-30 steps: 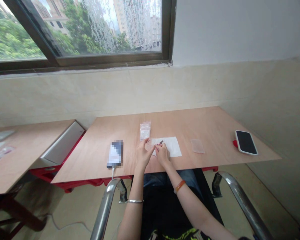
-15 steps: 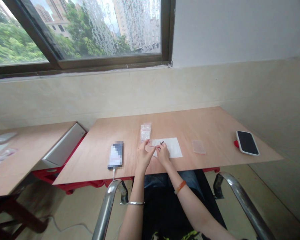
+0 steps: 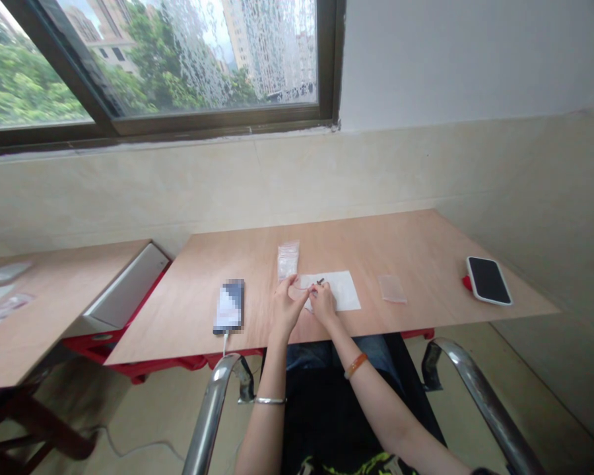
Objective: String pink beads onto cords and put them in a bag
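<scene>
Over a white sheet of paper (image 3: 346,292), my hands are close together. A thin red cord (image 3: 301,288) runs between them. My left hand (image 3: 284,309) holds one part of the cord, its thumb and forefinger curved towards my right hand. My right hand (image 3: 323,305) pinches the cord at its fingertips. By those fingertips is a small dark object (image 3: 320,282), too small to name; whether it is held or lies on the paper I cannot tell. Just beyond my left hand lies a stack of small clear plastic bags (image 3: 288,257).
A phone (image 3: 229,307) with a white cable lies left on the wooden table (image 3: 376,244). A flat clear bag (image 3: 392,289) is right of the paper. Farther right lies a white-framed device (image 3: 489,280) with a dark screen. Metal armrests (image 3: 212,402) flank me.
My fingers have shifted only slightly around the cord. The whole view has moved a little; everything on the table stays in place.
</scene>
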{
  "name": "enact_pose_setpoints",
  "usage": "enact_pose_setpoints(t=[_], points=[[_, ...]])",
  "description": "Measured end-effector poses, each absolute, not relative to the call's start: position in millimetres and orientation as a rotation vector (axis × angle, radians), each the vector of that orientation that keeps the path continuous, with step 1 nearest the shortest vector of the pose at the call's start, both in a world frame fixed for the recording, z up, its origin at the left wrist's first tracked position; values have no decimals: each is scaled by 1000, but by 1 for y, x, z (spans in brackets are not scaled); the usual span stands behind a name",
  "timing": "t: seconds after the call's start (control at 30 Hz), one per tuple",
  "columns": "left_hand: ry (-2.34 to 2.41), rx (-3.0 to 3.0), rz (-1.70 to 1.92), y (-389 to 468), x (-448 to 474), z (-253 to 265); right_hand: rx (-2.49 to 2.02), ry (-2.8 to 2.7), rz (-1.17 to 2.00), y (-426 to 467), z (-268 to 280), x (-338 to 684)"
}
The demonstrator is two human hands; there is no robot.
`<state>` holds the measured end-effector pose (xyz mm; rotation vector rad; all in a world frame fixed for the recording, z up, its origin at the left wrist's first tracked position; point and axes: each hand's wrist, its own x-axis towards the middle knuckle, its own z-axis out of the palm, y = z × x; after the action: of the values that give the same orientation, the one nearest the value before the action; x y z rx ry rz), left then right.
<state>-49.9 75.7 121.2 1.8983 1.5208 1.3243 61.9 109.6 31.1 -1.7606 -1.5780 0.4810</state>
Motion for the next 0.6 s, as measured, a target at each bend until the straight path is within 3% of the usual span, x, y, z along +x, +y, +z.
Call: enact_pose_setpoints(t=[0.4,0.6], points=[[1539,1913,1325,76,-53,121,-1539,-1293,612,107,37,64],[1524,1891,1322,78,-51,113,-1393,-1101,603,105,77,82]])
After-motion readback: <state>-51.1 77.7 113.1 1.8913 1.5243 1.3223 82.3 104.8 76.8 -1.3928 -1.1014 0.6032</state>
